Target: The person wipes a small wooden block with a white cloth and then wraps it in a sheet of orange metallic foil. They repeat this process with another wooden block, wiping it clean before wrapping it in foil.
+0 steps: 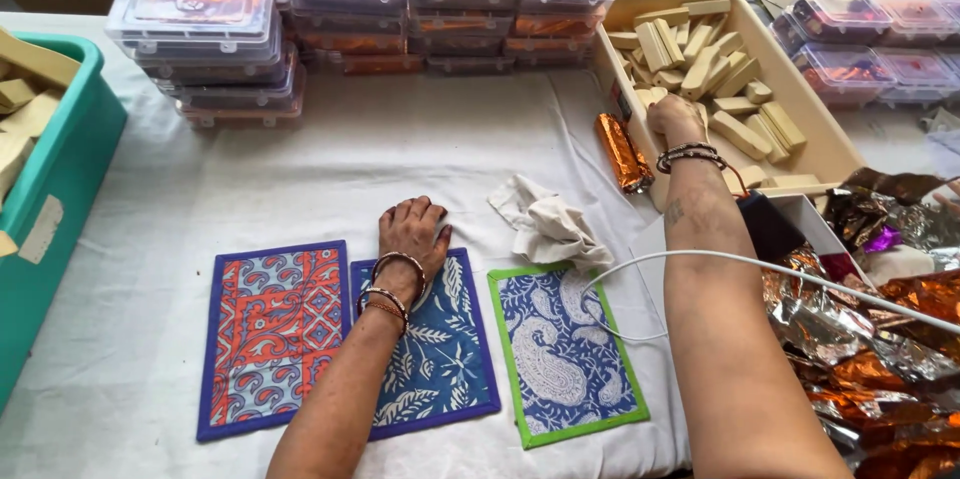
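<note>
**Colours and patterns on the table**

Left mat: orange-red and pale blue ornamental print, dark blue border. Middle mat: teal-blue with white leaf sprigs, dark blue border. Right mat: blue with white paisley, bright green border. Tablecloth white, crumpled rag off-white. Bin at left teal green. Tray cream, blocks in it pale tan. Wrapped bar shiny copper-orange foil. Foil sheets at right silver and orange (one scrap purple). Stacked boxes clear plastic, orange contents showing through. Cable white. Bangles brown and silver-toned.
</note>
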